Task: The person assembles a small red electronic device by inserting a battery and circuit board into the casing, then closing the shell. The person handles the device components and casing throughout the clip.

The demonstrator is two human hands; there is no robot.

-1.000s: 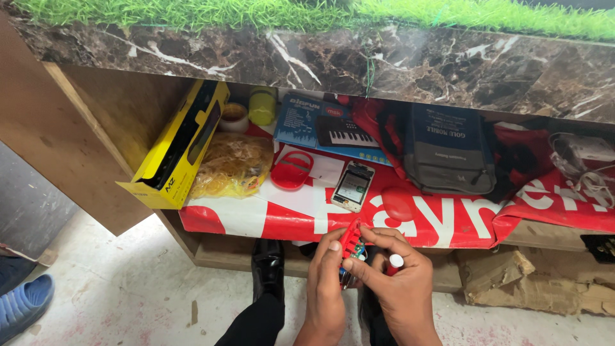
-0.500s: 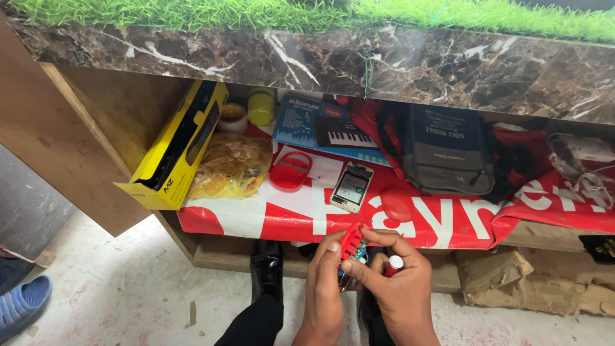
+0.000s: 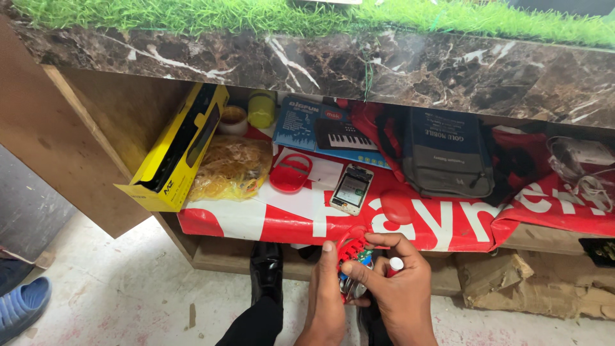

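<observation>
Both my hands meet low in the head view, below the shelf's front edge. My left hand [image 3: 325, 301] and my right hand [image 3: 396, 289] together grip a small red gadget [image 3: 352, 251] with green and blue parts showing inside it. A small white cap [image 3: 396, 263] sits between my right fingers. My fingers hide most of the gadget. Just above it on the shelf lies a phone with a cracked screen [image 3: 352, 189] and a red ring-shaped holder [image 3: 290, 173].
The shelf under a marble counter edge [image 3: 384, 70] has a red and white banner [image 3: 410, 221] as liner. On it: a yellow box [image 3: 182, 147], a bag of rubber bands [image 3: 232, 168], a toy keyboard box [image 3: 333, 131], a grey bag [image 3: 448, 154], white cables [image 3: 586, 166]. A black shoe [image 3: 266, 272] and a blue slipper [image 3: 22, 307] stand on the floor.
My hands have shifted slightly on the red gadget, my left index finger now lying straight along its side. Nothing on the shelf has moved.
</observation>
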